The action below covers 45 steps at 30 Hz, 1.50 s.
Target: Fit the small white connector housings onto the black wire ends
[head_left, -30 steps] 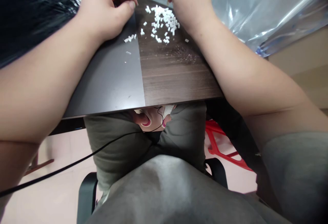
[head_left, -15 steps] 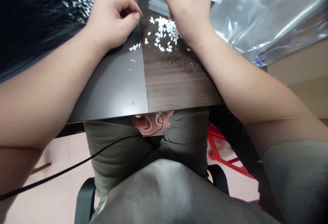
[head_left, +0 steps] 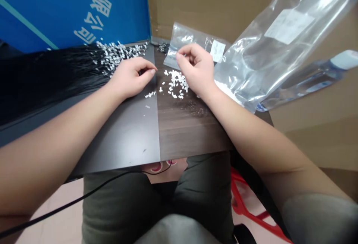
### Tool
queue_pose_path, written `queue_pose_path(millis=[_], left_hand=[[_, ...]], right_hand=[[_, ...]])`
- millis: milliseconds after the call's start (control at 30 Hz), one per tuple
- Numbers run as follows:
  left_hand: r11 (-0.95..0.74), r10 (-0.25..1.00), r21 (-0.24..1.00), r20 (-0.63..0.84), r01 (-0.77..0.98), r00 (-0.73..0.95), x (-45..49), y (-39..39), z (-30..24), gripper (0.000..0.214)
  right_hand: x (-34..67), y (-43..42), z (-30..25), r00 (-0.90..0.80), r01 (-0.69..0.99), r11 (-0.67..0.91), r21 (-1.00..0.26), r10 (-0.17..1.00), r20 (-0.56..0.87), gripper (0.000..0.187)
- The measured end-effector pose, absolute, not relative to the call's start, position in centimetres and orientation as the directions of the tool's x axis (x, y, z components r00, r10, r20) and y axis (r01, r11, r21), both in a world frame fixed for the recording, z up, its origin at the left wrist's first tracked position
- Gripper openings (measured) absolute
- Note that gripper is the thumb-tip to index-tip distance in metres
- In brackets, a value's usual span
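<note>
Two bare hands curl over a scatter of small white pieces on a dark counter.

The counter point(head_left: 184, 132), half wood-grain and half grey, runs away from the body. The left hand point(head_left: 127, 78) rests at eleven o'clock, and the right hand point(head_left: 195, 70) hovers at one, both half-closed; I cannot tell whether either pinches a piece. The white pieces point(head_left: 175, 84) lie between them at twelve, so small they suit fingertip work. Beyond lie black strands point(head_left: 56, 69) at ten, a small clear bag point(head_left: 190, 41) at twelve, a large clear bag point(head_left: 260, 54) at two, then cardboard point(head_left: 212, 9) and a blue printed board point(head_left: 56, 13).
</note>
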<state>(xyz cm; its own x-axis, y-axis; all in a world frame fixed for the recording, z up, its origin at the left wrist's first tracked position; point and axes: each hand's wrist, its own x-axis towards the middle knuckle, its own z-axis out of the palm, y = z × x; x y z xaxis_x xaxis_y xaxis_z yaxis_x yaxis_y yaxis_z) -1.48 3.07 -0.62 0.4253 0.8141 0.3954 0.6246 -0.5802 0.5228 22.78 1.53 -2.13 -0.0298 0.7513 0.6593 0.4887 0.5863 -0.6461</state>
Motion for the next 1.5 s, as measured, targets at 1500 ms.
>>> queue_pose_path(millis=[1500], left_hand=[[-0.671,0.705,0.555,0.27,0.492,0.656,0.8,2.3,-1.0,0.02]], right_hand=[[22.9,2.2,-2.5,-0.406,0.712,0.542,-0.447,0.837,0.368,0.02]])
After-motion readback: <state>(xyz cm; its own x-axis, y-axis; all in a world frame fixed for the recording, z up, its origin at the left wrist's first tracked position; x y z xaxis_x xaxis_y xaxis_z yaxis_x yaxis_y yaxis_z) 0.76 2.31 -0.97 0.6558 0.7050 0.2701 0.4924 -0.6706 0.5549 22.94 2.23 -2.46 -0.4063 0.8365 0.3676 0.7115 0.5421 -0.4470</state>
